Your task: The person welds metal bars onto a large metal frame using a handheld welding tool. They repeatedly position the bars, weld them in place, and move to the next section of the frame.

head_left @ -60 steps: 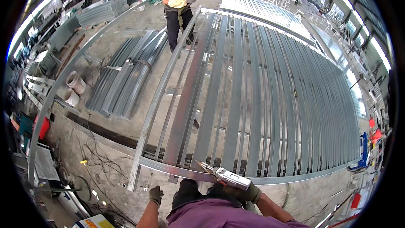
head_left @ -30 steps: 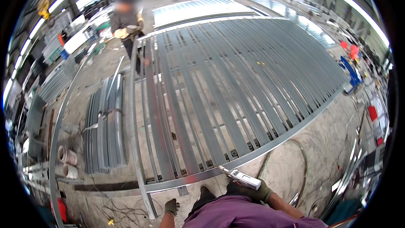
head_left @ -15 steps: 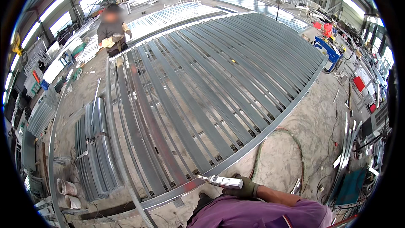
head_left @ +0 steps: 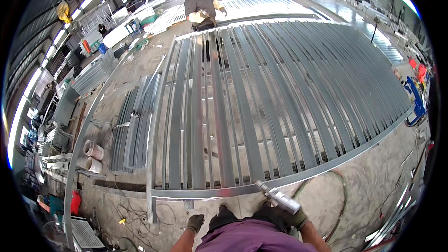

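Observation:
My right hand (head_left: 295,215), in a dark glove, is closed around a silver-white rivet gun (head_left: 283,199). The gun's nose points up and left, close over the near rail (head_left: 233,191) of a large metal frame. Many grey slats (head_left: 254,144) run lengthwise across that frame, away from me. My left hand (head_left: 195,223), also gloved, hangs low in front of the rail, touching nothing outside it. Its fingers are curled, and whatever they hold, if anything, is hidden. On the far side of the frame a person in dark clothes (head_left: 199,7) stands with gloved hands.
A strapped bundle of metal profiles (head_left: 133,130) lies left of the frame, with two dirty buckets (head_left: 93,150) nearby. Cables (head_left: 135,226) trail over the floor by my feet, and a hose (head_left: 344,186) curves at the right. A hoist hook (head_left: 64,11) hangs far left.
My view has turned left, so the frame shifts right in the picture. My left hand has come into sight. The rivet gun now tilts with its nose up-left. The far person's arm is lower and outstretched.

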